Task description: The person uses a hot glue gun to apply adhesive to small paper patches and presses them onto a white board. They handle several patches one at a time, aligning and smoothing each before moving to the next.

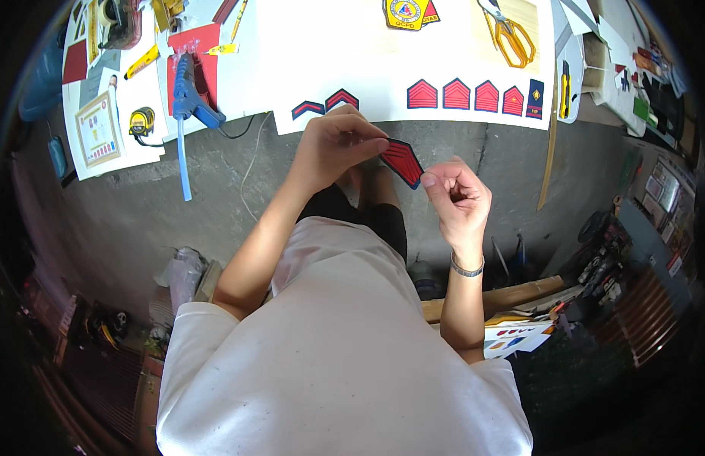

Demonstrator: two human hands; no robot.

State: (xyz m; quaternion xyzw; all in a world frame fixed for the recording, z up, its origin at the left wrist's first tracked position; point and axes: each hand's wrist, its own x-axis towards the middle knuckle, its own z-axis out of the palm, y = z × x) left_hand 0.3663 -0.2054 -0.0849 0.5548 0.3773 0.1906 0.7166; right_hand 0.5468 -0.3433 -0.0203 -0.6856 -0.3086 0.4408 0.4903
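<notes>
Between my two hands, just off the near edge of the white sheet (352,45), is a red chevron patch (404,162) with a dark blue border. My left hand (337,148) pinches its upper left end. The lower right corner sits between the thumb and fingers of my right hand (459,194). Two smaller chevron patches, one narrow (308,110) and one taller (343,99), lie on the sheet beyond my left hand. Farther right is a row of several red pointed patches (422,95), ending in a dark blue rectangular patch (535,99).
A blue glue gun (189,91) with its glue stick overhangs the table edge at left, near a yellow tape measure (142,121) and a framed certificate (99,131). Orange-handled scissors (513,42) and a yellow cutter knife (565,83) lie at right. Round badge patches (406,11) sit at the back.
</notes>
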